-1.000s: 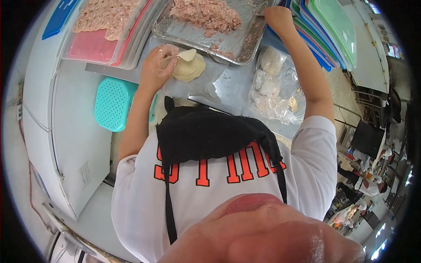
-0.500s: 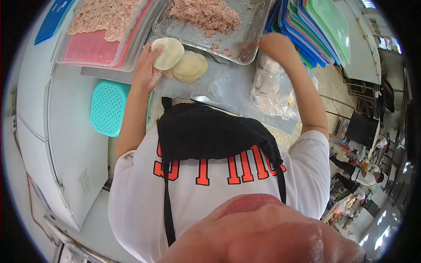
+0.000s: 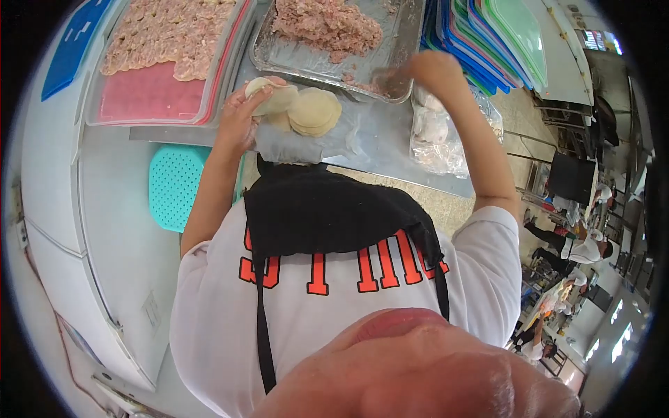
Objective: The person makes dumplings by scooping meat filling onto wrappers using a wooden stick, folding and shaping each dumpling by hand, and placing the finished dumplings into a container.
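My left hand (image 3: 238, 117) is closed on a thin round dough wrapper (image 3: 277, 103), pinched at its folded edge. Beside it, a stack of pale wrappers (image 3: 315, 113) lies on a plastic sheet on the metal table. My right hand (image 3: 433, 71) is curled around the handle end of a flat, blade-like spatula (image 3: 391, 82). Its blurred blade is over the near right corner of a metal tray (image 3: 301, 70). Inside that tray, a mound of ground meat (image 3: 327, 28) sits toward the far side, with small scraps near the spatula.
At the upper left, a shallow container (image 3: 150, 94) holds rows of pinkish meat-filled pieces. Coloured plastic lids (image 3: 488, 45) lean in a pile at the upper right. A clear bag with white contents (image 3: 439, 136) lies under my right forearm. A turquoise perforated stool (image 3: 175, 187) stands at the left.
The wrapper in my left hand has gone from lying flat and facing up to tilted and folded at the edge. The right hand stays at the tray corner. The view has shifted slightly.
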Tool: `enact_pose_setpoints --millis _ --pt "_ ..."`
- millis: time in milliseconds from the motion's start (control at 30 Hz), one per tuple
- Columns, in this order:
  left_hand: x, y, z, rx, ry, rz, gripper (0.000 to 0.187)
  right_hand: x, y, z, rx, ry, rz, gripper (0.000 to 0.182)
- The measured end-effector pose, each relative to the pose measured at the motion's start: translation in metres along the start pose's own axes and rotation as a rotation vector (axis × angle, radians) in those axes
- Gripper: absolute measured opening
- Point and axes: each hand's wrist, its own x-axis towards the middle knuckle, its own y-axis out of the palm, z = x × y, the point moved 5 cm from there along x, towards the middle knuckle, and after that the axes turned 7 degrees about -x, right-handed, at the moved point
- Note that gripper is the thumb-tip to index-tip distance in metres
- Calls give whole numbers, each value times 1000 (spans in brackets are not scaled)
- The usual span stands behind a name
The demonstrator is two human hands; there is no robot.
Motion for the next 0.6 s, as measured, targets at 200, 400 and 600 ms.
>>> enact_pose_setpoints --millis 200,400,600 --pt "5 -8 5 160 -41 96 24 49 47 -53 -157 294 -234 15" --pt "7 -18 4 118 -56 109 25 -4 16 17 -35 135 -4 16" --pt "16 -24 5 72 14 -3 30 -3 7 65 211 145 237 20"
